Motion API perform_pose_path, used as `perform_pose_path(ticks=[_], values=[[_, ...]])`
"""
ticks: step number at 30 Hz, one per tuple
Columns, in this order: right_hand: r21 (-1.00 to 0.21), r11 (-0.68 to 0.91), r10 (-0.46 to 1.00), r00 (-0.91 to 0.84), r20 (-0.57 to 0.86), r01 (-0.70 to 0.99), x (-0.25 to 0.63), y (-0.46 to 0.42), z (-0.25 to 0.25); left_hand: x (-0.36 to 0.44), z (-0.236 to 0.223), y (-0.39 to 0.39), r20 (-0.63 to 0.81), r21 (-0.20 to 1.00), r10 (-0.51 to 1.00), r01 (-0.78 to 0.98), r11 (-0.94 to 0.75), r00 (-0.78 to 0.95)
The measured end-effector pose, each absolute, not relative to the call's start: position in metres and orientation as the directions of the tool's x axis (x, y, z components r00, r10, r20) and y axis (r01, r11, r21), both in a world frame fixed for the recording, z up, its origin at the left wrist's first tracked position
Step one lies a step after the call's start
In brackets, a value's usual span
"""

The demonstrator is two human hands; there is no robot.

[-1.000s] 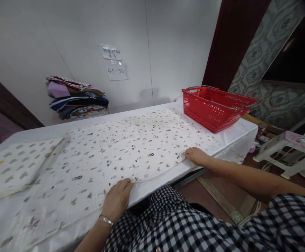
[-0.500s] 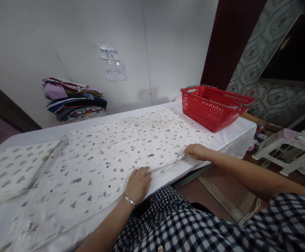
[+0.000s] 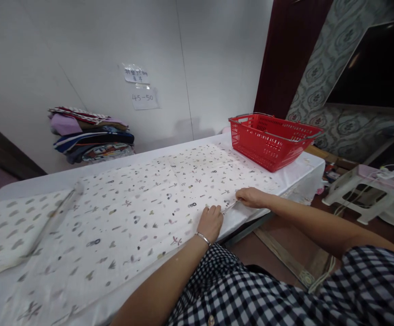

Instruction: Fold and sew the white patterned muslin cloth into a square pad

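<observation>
A large white printed cloth point(image 3: 169, 199) with small dark figures lies spread along the table. My right hand point(image 3: 251, 198) is closed at its near edge, pinching the fabric between thumb and fingers. Close by on the left, my left hand point(image 3: 211, 222), with a silver bracelet at the wrist, has its fingers bent over the same edge; its thumb is hidden. A short stretch of edge runs raised and straight between the two hands. At the far left, a folded cloth with grey cloud shapes point(image 3: 16, 226) rests beside a clear strip-like edge point(image 3: 52, 217).
A red plastic basket point(image 3: 274, 142) with metal handles stands on the table's far right, touching or nearly touching the cloth. Folded fabrics point(image 3: 93, 136) are stacked by the wall at back left. A stool point(image 3: 366, 190) with cables stands right of the table point(image 3: 310, 167).
My left hand has slid right along the cloth's near edge, closer to my right hand, and its fingers have bent. My right hand stays at nearly the same spot.
</observation>
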State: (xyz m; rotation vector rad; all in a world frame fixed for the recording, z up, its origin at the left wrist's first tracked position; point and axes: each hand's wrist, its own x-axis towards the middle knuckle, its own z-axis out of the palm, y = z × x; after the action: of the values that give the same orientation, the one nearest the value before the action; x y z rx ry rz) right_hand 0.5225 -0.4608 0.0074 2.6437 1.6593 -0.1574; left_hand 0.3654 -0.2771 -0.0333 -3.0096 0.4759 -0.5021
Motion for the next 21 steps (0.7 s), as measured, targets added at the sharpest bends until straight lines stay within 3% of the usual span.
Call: perform_pose_path(ticks=[7,16,21], values=[[-0.018,-0.402,0.912,0.398,-0.102,0.915,0.519,-0.465,-0.004,0.366,-0.029,-0.28,0.33,-0.039,-0.357,-0.365,-0.93,0.874],[0.02,-0.292,0.955,0.29,0.069,0.956,0.498,-0.459,-0.02,0.369,-0.032,-0.276,0.233,0.213,-0.098,-0.149,-0.966,0.968],[0.071,-0.327,0.94,0.317,0.125,0.942,0.495,-0.456,-0.034,0.369,-0.032,-0.277,0.198,0.25,-0.053,-0.103,-0.963,0.979]])
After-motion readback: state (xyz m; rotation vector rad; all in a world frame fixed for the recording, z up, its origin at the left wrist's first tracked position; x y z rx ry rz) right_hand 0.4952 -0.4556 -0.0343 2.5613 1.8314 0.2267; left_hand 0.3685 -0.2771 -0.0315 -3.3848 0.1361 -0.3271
